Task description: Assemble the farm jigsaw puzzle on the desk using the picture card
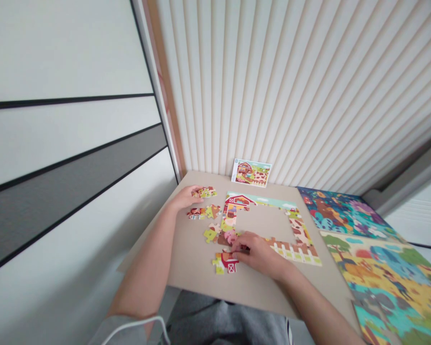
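A partly joined jigsaw puzzle [298,253] lies on the table as a frame of edge pieces around a bare middle. My left hand [188,196] is at the far left, thumb and fingers closed around a few puzzle pieces [209,192]. At the puzzle's lower left corner, my right hand [255,251] has its fingers curled in a pinch on a puzzle piece, mostly hidden beneath them. Just below those fingertips lies a red barn piece [231,266]. Loose pieces [211,233] rest left of the frame, and more pieces [203,212] lie below my left hand.
A picture card [251,173] of the farm scene leans against the pleated wall [215,96] at the back. Two finished puzzles, a dark blue one [339,213] and a yellow one [391,273], lie on the right. A white panelled surface [75,215] borders the table's left side.
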`<state>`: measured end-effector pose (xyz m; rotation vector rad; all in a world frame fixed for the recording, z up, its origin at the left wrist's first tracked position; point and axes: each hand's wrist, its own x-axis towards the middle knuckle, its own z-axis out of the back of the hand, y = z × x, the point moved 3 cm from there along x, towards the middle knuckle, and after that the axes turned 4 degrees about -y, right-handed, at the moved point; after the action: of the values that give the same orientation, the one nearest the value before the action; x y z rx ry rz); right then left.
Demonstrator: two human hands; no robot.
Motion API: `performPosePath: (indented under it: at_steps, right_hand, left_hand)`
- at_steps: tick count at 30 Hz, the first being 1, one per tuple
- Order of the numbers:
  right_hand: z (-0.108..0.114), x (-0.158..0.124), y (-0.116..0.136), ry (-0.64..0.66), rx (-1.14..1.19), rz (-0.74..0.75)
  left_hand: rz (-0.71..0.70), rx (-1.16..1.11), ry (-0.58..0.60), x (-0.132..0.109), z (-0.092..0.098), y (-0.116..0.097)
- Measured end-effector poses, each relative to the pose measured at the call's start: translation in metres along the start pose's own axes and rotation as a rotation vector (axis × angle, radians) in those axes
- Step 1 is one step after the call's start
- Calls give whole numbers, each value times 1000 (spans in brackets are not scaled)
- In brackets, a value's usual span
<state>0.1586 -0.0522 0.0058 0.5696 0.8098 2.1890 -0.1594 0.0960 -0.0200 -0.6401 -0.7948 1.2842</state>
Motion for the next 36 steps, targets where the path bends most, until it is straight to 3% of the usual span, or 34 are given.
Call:
performPosePath:
  at_steps: [9, 13, 16, 18, 21, 23, 31, 36]
  right_hand:
    - [0, -1, 1, 6, -19, 20]
    - [-1, -1, 2, 11, -36, 28]
    - [-1, -1, 3, 21, -30, 40]
    - [0, -1, 4, 24, -27, 45]
    - [1, -1, 5, 20, -27, 47]
    - [1, -1, 6, 18, -27, 43]
    - [-1, -1, 4, 12, -27, 41]
    - [-1, -1, 2, 2, -26, 44]
  left_hand:
    - [-85, 250, 171, -48, 3, -36]
    - [-147, 186, 318, -78, 3, -47]
    - [-179, 156, 338, -86, 2, -46]
    - [-179, 195, 231, -81, 1, -39]
    - [-129, 364, -98, -64, 3, -23]
    - [-83, 433, -204, -55, 1, -11]
    - [-78, 413, -241, -46, -10, 4]
    - [-60, 356, -365, -51, 11, 3]
